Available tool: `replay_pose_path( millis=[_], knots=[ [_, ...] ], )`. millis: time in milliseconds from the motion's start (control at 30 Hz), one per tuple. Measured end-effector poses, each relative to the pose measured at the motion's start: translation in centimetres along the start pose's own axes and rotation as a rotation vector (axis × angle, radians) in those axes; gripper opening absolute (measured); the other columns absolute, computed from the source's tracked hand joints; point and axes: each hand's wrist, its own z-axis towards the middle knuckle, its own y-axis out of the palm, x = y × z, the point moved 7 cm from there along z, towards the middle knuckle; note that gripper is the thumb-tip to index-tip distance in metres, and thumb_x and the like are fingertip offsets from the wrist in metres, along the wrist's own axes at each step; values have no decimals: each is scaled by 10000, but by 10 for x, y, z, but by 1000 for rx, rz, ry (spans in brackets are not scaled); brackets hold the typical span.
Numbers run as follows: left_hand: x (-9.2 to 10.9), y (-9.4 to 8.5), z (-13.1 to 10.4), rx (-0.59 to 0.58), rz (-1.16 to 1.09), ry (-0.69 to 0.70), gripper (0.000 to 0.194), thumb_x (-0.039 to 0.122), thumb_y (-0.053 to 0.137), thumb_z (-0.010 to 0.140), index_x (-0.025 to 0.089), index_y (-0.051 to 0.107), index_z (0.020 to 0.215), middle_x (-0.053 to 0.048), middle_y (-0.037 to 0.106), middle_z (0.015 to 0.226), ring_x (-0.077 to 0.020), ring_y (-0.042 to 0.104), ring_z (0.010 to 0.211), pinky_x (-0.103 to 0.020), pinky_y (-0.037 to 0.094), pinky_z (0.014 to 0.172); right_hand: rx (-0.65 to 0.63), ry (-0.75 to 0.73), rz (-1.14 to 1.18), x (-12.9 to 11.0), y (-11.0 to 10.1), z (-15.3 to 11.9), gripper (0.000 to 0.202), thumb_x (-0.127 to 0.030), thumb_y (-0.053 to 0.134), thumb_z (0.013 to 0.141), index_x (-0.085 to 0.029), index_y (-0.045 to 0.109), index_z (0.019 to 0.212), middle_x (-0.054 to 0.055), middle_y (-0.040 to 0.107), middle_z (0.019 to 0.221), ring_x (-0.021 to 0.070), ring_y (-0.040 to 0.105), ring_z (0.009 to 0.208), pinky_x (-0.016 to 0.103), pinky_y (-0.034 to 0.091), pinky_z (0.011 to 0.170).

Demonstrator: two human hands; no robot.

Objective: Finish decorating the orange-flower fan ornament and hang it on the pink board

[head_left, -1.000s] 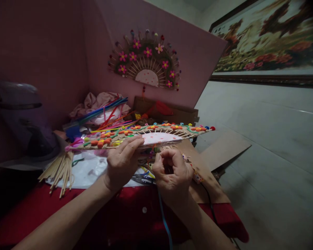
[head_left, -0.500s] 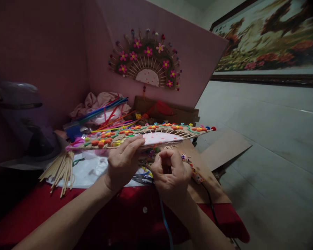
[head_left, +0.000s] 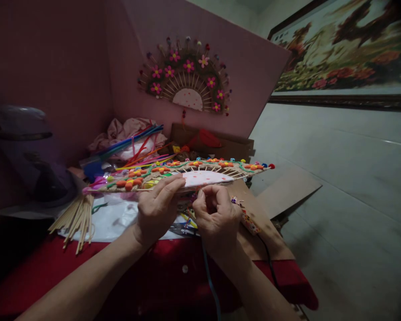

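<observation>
Right hand slightly higher, fingers together; left hand clamped on one fan; second fan behind.

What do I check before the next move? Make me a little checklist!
1. Left hand holding the half-round woven fan with orange flowers: ok.
2. Right hand close to the fan's near edge: ok.
3. Something between the right thumb and forefinger: cannot tell, too small or hidden.
4. Underside of that fan: cannot tell, it faces away.
5. Bundle of thin pale wooden sticks clear of both hands: ok.
</observation>
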Motion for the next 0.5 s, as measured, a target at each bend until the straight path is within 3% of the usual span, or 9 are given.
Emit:
replay_pose_path(
  millis=[300,500],
  knots=[
    [1,-2,5,20,7,-17,215,56,541,843,182,642,986,-69,745,971,-160,701,917,-277,557,834,-23,-70,19,-15,-21,-13,61,-128,533,784,-189,528,786,-78,544,542,46,486,385,157,389,399],
    [1,-1,5,15,-19,-28,207,69,542,844,180,641,988,-72,744,968,-168,699,925,-294,552,850,6,-72,21,-11,-32,-17,73,-134,586,792,-190,574,837,-81,568,558,48,496,392,160,436,427]
  ],
)
